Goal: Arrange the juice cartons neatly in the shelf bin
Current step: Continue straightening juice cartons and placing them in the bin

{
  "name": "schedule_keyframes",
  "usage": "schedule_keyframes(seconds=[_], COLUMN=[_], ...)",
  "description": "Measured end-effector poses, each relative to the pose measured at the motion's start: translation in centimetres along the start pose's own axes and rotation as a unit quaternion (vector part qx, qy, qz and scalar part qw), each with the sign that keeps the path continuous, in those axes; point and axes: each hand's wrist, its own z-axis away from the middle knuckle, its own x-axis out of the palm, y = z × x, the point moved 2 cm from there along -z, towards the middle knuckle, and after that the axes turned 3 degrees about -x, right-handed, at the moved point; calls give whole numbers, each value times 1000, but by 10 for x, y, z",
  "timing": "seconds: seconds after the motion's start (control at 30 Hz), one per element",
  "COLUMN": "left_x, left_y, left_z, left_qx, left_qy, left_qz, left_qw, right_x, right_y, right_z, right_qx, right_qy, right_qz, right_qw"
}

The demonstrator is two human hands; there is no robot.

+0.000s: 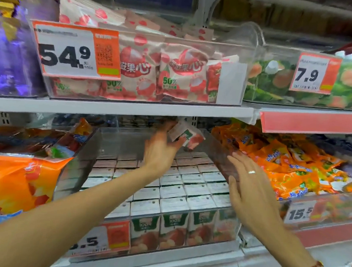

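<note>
Bright, even shop light with soft shadows – edges bow from the wide lens, fine print smeared, top shelf (pixel 119 107) dim behind

Lychee snack bags (pixel 146 69) fill the upper bin behind a 54.9 price tag (pixel 73 50). Orange snack packets (pixel 282 160) lie right; purple bags (pixel 11 51) upper left.

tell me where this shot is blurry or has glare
Head view: the left hand and the juice carton it holds are motion-smeared; glare hazes the clear shelf bin front; shelf edges bow from wide-angle distortion; the right hand stays fairly sharp.
</note>
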Motion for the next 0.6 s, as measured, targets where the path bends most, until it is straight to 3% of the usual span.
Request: schedule_keyframes(seconds=[0.17, 0.37, 0.6], left_x=[43, 65, 76], left_y=[-24, -32, -23], left_z=[-29, -55, -69], left_qx=[-1, 35, 30], left_qy=[-33, -148, -193], left_qz=[-66, -120, -177], left_qw=[997, 981, 965], right_x=[6, 11, 12], right_y=[6, 8, 6], right_z=[6, 8, 9], right_qx=[25, 42, 41], right_qy=[57, 87, 133], right_qz=[-49, -69, -79], right_qw=[997, 993, 987])
